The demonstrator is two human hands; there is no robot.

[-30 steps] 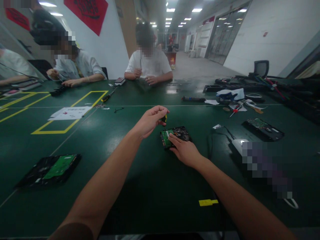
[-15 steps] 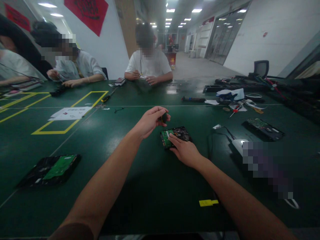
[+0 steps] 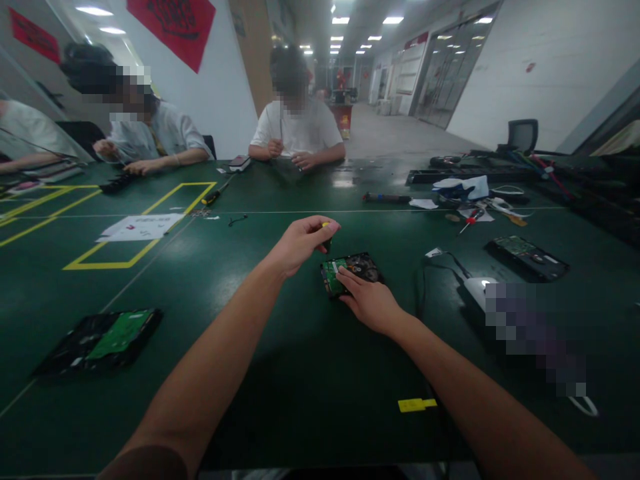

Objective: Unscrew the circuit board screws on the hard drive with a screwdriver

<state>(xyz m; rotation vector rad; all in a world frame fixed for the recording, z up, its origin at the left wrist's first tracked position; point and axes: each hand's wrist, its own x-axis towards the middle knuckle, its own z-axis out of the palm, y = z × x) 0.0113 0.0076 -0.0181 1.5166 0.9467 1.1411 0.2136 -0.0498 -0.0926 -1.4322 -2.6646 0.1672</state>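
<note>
The left hand (image 3: 302,243) has turned and curled its grip on the handle (image 3: 327,247): half a second ago the dark side showed between looser fingers; now yellow shows at its top, beside the thumb. The dark-clothed figure standing at far left then has left the view.
</note>
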